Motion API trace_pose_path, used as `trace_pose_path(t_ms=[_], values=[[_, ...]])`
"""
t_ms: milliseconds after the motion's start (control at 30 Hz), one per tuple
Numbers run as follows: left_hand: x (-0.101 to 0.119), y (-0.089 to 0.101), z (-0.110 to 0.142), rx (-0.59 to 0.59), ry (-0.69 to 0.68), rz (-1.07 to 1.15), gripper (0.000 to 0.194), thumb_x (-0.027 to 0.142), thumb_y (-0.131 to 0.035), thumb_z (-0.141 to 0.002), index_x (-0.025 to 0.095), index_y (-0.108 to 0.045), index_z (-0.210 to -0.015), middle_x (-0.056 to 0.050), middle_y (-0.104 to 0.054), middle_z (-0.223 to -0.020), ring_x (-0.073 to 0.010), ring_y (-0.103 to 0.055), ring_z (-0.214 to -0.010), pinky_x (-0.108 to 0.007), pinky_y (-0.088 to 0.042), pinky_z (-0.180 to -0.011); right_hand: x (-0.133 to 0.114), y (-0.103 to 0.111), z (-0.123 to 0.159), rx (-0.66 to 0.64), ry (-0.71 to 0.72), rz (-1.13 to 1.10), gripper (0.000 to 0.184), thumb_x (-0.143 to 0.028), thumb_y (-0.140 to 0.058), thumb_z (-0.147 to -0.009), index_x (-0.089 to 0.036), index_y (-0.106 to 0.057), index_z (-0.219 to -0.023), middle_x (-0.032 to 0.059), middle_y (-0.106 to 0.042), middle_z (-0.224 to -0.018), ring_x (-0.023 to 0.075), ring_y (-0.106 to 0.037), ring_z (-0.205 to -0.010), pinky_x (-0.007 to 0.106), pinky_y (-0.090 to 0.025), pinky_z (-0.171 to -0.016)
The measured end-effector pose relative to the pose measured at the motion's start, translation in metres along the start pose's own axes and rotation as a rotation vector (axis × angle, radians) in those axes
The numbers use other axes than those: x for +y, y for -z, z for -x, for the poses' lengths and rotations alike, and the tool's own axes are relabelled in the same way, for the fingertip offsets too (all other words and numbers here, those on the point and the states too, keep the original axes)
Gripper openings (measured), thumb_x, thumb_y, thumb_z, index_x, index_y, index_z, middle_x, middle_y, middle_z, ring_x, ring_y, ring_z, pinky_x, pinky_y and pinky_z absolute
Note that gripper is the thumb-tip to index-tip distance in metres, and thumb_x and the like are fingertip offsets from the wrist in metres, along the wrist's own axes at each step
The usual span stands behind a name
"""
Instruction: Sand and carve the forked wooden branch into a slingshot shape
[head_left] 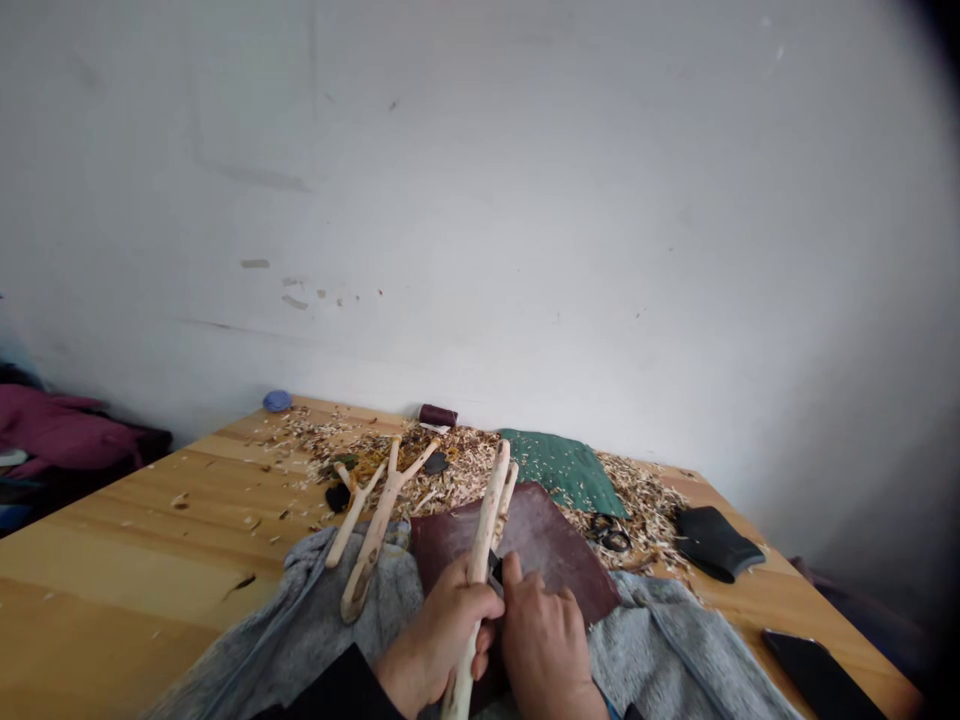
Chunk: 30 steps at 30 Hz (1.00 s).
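Note:
A peeled, forked wooden stick [489, 515] stands tilted away from me, its two prongs at the top. My left hand [454, 625] is wrapped round its shaft below the fork. Close against it, my right hand [544, 635] is closed on a small dark tool [495, 568], which touches the stick just above my left thumb. Most of that tool is hidden by my fingers, so its kind is unclear. Under my hands lies a dark red leather sheet [574, 545] over a grey fleece cloth [660, 640]. Two more peeled forked sticks, a larger one [375, 535] and a smaller one [349, 520], rest to the left.
Wood shavings [465, 460] cover the back of the wooden table [112, 580]. Among them are a green cloth [559, 468], a dark red thread spool [438, 415] and black rings [615, 540]. A black sheet piece [716, 543] and a phone [821, 675] lie right. Behind stands a white wall.

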<state>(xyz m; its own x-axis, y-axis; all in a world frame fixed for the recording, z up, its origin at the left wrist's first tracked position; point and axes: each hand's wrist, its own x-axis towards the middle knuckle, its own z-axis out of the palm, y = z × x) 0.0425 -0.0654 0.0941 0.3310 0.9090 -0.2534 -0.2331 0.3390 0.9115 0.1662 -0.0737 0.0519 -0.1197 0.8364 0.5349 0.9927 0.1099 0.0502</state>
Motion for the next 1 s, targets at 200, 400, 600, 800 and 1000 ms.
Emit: trace_pose_path(t_ms=[200, 400, 600, 800, 1000], values=[[0.0, 0.0, 0.001, 0.014, -0.022, -0.097, 0.021, 0.022, -0.053, -0.064, 0.024, -0.052, -0.085, 0.011, -0.04, -0.039, -0.0081, -0.028, -0.03, -0.016, -0.02, -0.032, -0.003, 0.01, -0.005, -0.051, -0.026, 0.09, 0.036, -0.008, -0.048, -0.086, -0.021, -0.059, -0.118, 0.004, -0.063, -0.069, 0.0169, -0.061, -0.059, 0.036, -0.046, -0.078], [0.0, -0.001, 0.002, 0.048, 0.019, -0.105, 0.024, 0.02, -0.051, -0.062, 0.024, -0.05, -0.086, 0.011, -0.039, -0.04, -0.0086, -0.029, -0.033, -0.016, -0.022, -0.034, -0.003, 0.004, -0.002, -0.042, -0.052, 0.048, 0.033, -0.011, -0.044, -0.089, -0.021, -0.059, -0.117, 0.0057, -0.063, -0.07, 0.0186, -0.062, -0.061, 0.038, -0.046, -0.078], [-0.001, -0.003, 0.002, 0.039, 0.025, -0.134, 0.039, 0.017, -0.048, -0.06, 0.023, -0.051, -0.098, 0.012, -0.038, -0.041, -0.0091, -0.027, -0.035, -0.017, -0.022, -0.034, -0.008, -0.001, -0.003, -0.062, -0.058, 0.085, 0.039, -0.005, -0.043, -0.088, -0.021, -0.06, -0.12, 0.007, -0.067, -0.076, 0.0186, -0.063, -0.065, 0.038, -0.047, -0.078], [-0.005, -0.005, 0.002, 0.02, 0.029, -0.19, 0.06, 0.016, -0.046, -0.06, 0.02, -0.047, -0.12, 0.012, -0.038, -0.042, -0.0091, -0.027, -0.034, -0.017, -0.024, -0.033, -0.013, 0.01, -0.014, -0.186, -0.052, 0.183, 0.041, 0.0, -0.045, -0.086, -0.018, -0.063, -0.118, 0.0079, -0.068, -0.073, 0.019, -0.066, -0.063, 0.037, -0.05, -0.073], [-0.005, -0.01, 0.005, 0.066, -0.128, -0.321, 0.058, 0.012, -0.048, -0.061, 0.018, -0.049, -0.119, 0.01, -0.046, -0.053, -0.0077, -0.036, -0.032, -0.018, -0.025, -0.032, -0.009, 0.032, -0.025, -0.332, -0.059, 0.105, 0.035, -0.004, -0.041, -0.091, -0.02, -0.066, -0.109, 0.0081, -0.07, -0.075, 0.0209, -0.069, -0.066, 0.035, -0.052, -0.069]])
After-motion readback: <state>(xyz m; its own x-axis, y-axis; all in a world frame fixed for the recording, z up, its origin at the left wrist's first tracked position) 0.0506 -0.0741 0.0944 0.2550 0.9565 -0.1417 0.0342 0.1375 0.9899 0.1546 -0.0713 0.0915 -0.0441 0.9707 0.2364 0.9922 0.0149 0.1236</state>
